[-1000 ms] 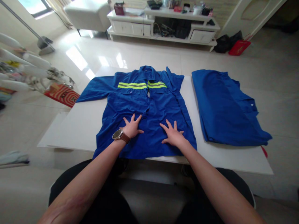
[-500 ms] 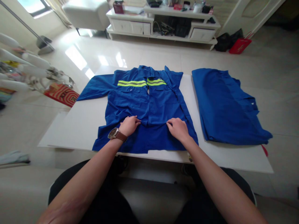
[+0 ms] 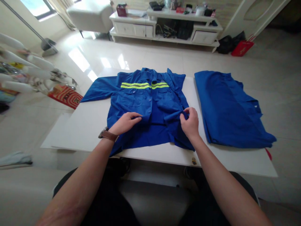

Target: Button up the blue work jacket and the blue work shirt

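Note:
A blue jacket (image 3: 131, 99) with yellow-green and grey stripes lies face up on the white table (image 3: 70, 125), its collar at the far side and one sleeve spread to the left. Its front is parted at the bottom, showing the darker inside. My left hand (image 3: 128, 121), with a brown-strapped watch on the wrist, pinches the left front panel's lower part. My right hand (image 3: 190, 121) grips the right panel's bunched fabric near the jacket's right side. The right sleeve lies partly folded by the shoulder.
Folded blue clothing (image 3: 230, 110) lies on the table's right part. A small yellowish item (image 3: 194, 161) sits at the near edge. Beyond the table are a white cabinet (image 3: 134, 29), a white seat (image 3: 90, 17) and a red bag (image 3: 242, 47). White rounded bars (image 3: 39, 62) stand at the left.
My right hand has moved right and slightly away, drawing the right panel aside. My left hand has shifted a little left and away. The front panels have parted and the lower hem has changed shape.

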Demonstrator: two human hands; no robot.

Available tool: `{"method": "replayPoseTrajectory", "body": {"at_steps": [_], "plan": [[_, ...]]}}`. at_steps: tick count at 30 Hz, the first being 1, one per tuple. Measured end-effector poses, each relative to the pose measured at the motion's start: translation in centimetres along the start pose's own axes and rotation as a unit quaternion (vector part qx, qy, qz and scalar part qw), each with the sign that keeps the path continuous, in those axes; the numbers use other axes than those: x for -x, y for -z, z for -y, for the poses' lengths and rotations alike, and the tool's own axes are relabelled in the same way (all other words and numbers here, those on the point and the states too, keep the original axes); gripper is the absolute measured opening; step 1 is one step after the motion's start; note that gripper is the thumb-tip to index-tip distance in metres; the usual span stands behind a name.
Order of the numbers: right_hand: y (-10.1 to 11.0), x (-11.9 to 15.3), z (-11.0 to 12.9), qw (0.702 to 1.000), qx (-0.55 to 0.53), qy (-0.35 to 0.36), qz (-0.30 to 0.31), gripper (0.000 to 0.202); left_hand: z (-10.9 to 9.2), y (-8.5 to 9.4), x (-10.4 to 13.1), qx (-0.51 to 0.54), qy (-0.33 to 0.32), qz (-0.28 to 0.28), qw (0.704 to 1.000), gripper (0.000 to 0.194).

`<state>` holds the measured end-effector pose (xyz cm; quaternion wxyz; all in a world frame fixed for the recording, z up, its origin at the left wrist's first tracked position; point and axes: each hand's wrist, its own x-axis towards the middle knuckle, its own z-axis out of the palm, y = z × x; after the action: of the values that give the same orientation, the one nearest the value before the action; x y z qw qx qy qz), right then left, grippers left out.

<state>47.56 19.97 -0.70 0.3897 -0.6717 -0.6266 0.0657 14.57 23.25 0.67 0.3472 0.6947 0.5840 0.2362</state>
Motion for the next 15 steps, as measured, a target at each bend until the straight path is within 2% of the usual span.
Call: {"method": "replayPoseTrajectory", "body": {"at_steps": [2, 3, 5, 7, 9, 12, 15], "plan": [[-0.8, 0.8, 0.7, 0.995, 0.068, 0.045, 0.062, 0.007, -0.3, -1.5, 0.8, -0.102, -0.042, 0.081, 0.991, 0.051], [-1.0, 1.1, 1.0, 0.988, 0.102, 0.061, 0.098, 0.008, -0.2, -2.1, 1.2, -0.153, -0.038, 0.109, 0.981, 0.064], [-1.1, 1.7, 1.8, 0.972, 0.161, 0.083, 0.148, 0.009, 0.2, -2.8, 2.0, -0.234, 0.014, 0.141, 0.962, 0.093], [-0.9, 2.3, 2.6, 0.961, 0.206, 0.103, 0.155, 0.006, 1.1, -2.8, 2.5, -0.285, 0.058, 0.153, 0.944, 0.11], [-0.5, 3.0, 3.1, 0.947, 0.228, 0.144, 0.176, 0.01, 2.3, -2.1, 2.7, -0.31, 0.056, 0.135, 0.94, 0.104], [-0.3, 4.2, 3.2, 0.922, 0.226, 0.179, 0.26, 0.019, 4.1, 0.2, 2.5, -0.312, 0.004, 0.067, 0.948, 0.087], [-0.5, 5.1, 2.3, 0.916, 0.248, 0.115, 0.295, 0.034, 5.2, 2.8, 2.0, -0.294, -0.005, -0.083, 0.952, 0.075]]}}
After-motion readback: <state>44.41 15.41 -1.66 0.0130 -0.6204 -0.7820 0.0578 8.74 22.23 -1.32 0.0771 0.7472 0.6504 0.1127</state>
